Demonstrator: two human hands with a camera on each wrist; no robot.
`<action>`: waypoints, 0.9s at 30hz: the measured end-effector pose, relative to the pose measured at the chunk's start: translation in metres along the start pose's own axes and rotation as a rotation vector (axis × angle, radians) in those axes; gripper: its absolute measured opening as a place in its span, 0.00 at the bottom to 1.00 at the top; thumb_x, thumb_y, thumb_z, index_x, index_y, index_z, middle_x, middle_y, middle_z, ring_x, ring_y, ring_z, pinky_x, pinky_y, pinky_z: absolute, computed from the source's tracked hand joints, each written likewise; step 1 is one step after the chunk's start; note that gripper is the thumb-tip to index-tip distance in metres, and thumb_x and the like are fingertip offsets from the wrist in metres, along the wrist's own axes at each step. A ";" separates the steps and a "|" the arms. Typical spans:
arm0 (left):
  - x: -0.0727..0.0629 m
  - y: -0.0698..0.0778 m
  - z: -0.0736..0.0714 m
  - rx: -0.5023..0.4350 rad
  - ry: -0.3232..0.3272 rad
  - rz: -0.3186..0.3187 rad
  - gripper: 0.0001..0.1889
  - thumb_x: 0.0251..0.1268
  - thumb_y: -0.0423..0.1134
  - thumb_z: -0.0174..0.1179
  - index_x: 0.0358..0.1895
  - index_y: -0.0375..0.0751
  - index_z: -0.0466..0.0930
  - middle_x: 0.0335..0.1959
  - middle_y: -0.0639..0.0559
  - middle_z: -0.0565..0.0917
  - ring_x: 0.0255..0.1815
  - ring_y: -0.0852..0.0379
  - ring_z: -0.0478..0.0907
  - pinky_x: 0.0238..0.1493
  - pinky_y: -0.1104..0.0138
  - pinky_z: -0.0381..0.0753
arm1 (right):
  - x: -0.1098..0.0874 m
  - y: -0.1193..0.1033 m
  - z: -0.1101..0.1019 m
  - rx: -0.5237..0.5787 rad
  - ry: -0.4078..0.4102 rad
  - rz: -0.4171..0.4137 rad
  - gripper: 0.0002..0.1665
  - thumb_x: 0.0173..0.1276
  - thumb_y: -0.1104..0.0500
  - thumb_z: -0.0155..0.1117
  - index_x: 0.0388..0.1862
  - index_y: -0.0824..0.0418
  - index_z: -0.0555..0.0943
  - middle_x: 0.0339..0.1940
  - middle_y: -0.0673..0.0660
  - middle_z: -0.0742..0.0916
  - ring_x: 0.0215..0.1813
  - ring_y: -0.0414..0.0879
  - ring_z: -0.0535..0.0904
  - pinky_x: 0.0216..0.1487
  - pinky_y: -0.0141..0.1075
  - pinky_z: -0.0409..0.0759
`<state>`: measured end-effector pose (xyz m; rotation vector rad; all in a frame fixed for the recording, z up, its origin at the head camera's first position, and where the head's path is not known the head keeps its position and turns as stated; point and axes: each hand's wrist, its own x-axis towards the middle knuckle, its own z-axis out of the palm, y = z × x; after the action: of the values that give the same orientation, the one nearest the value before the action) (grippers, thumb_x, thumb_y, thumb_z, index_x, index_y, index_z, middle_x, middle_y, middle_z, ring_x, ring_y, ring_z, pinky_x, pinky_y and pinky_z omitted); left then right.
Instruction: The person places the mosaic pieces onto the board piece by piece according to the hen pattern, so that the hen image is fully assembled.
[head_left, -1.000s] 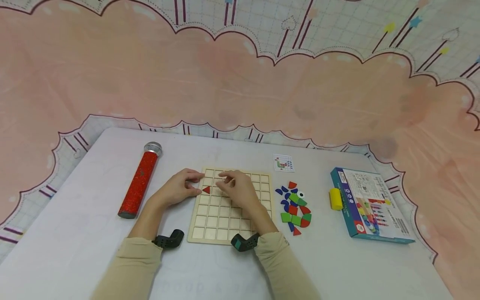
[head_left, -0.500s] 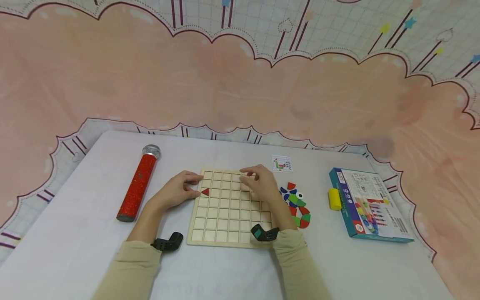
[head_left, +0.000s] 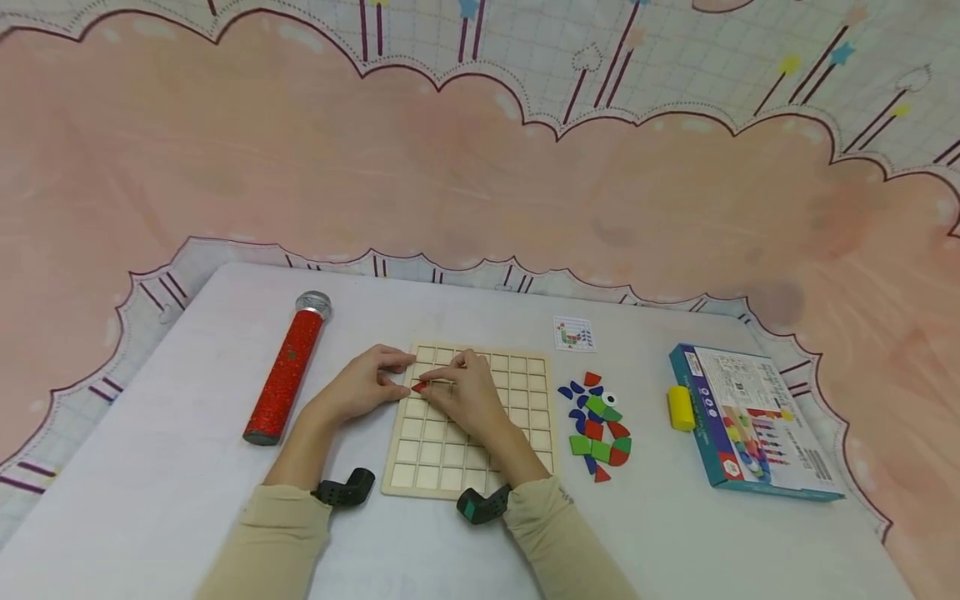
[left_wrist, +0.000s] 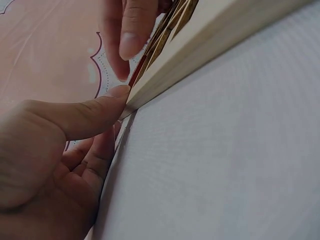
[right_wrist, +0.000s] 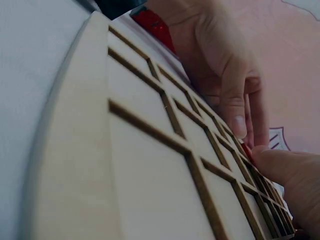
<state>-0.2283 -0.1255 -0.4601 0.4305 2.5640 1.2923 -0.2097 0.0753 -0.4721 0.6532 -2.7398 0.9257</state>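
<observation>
A pale wooden grid board [head_left: 442,452] lies on the table. In its left column is a red triangle piece [head_left: 418,387]. My right hand [head_left: 471,398] reaches over the board, its thumb and index fingertip pinching at this triangle; in the right wrist view the thumb covers part of the red piece [right_wrist: 247,151]. My left hand [head_left: 363,387] lies at the board's left edge, thumb and fingertips spread along it. The left wrist view has the left thumb [left_wrist: 97,114] touching the board's edge and the other fingers beside it. The triangle is partly hidden by the right fingers.
Several red, green and blue pieces [head_left: 600,450] lie right of the board, below a small picture card [head_left: 574,334]. Farther right are a yellow cylinder [head_left: 681,408] and a flat printed box [head_left: 761,425]. A red microphone [head_left: 288,371] lies to the left.
My right hand moved right, away from the triangle, then came back left to it. The left hand stays at the board's edge. The view has shifted slightly.
</observation>
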 end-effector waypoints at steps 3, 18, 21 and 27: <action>0.001 0.001 -0.001 -0.004 0.004 -0.006 0.29 0.56 0.31 0.65 0.64 0.38 0.72 0.58 0.40 0.72 0.43 0.53 0.76 0.47 0.61 0.77 | 0.001 0.000 0.000 -0.026 0.007 0.002 0.13 0.60 0.48 0.69 0.43 0.47 0.87 0.38 0.53 0.76 0.39 0.44 0.65 0.42 0.35 0.62; 0.001 0.001 -0.001 0.010 -0.006 -0.016 0.28 0.57 0.32 0.66 0.64 0.39 0.72 0.59 0.40 0.71 0.44 0.52 0.75 0.47 0.62 0.76 | 0.000 -0.004 -0.002 -0.030 -0.008 0.082 0.12 0.60 0.47 0.69 0.42 0.47 0.87 0.41 0.53 0.75 0.43 0.45 0.67 0.44 0.35 0.66; 0.001 0.000 0.000 0.015 -0.004 -0.016 0.28 0.57 0.32 0.66 0.64 0.39 0.72 0.59 0.41 0.72 0.45 0.51 0.75 0.48 0.61 0.76 | -0.002 -0.004 -0.002 -0.020 -0.018 0.097 0.13 0.60 0.47 0.69 0.43 0.46 0.86 0.42 0.52 0.75 0.44 0.45 0.67 0.45 0.35 0.66; 0.002 -0.001 0.001 0.011 0.000 -0.012 0.29 0.57 0.32 0.66 0.64 0.40 0.72 0.59 0.41 0.72 0.47 0.50 0.75 0.50 0.59 0.76 | -0.001 0.002 -0.011 0.086 -0.041 0.165 0.16 0.62 0.47 0.67 0.47 0.48 0.85 0.47 0.53 0.74 0.47 0.45 0.68 0.48 0.37 0.71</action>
<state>-0.2297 -0.1248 -0.4619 0.4166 2.5705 1.2747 -0.2100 0.0841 -0.4648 0.4703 -2.8375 1.0825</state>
